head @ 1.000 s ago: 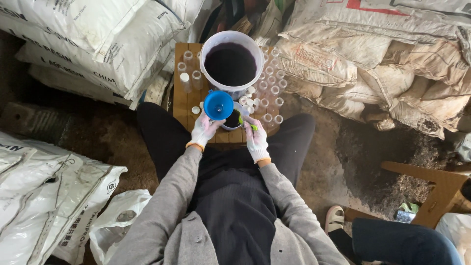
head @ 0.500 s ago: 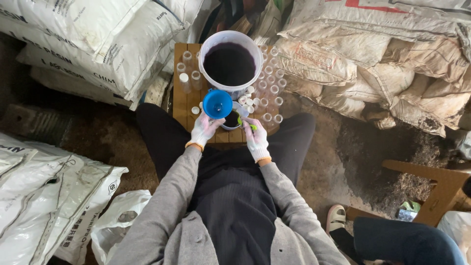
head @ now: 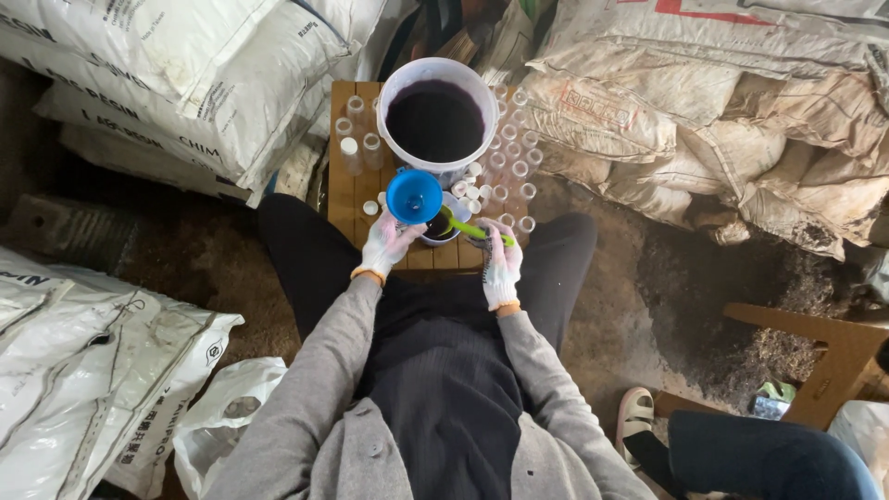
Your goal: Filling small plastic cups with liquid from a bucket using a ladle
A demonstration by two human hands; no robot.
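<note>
On small wooden desk [head: 344,190], between knees: white bucket [head: 436,111] of dark liquid at far end, clear small bottles [head: 507,162] crowded to its right and a few to its left, loose white caps [head: 470,192] near its base. Blue funnel [head: 413,195] just in front of bucket, held up by left hand [head: 387,243]; white-gloved fingers curled beneath funnel, stem and whatever sits under it hidden. Small white cup [head: 442,225] of dark liquid just right of funnel, partly covered by funnel rim. Green spoon [head: 472,229] with bowl end at cup, handle running right to right hand [head: 501,264]; gloved fingers pinched on handle end, exact grip hard to make out at this size. Both hands in white gloves, grey sleeves, dark lap filling lower centre. Desk front edge hidden behind hands. Stacked white sacks [head: 176,74] at left, dirty tan sacks [head: 732,120] at right, earth floor between. Lower right: wooden stool [head: 824,361], partly cut off by frame edge, and another person's light shoe [head: 632,417] and dark trouser leg [head: 759,458], rest out of view.
</note>
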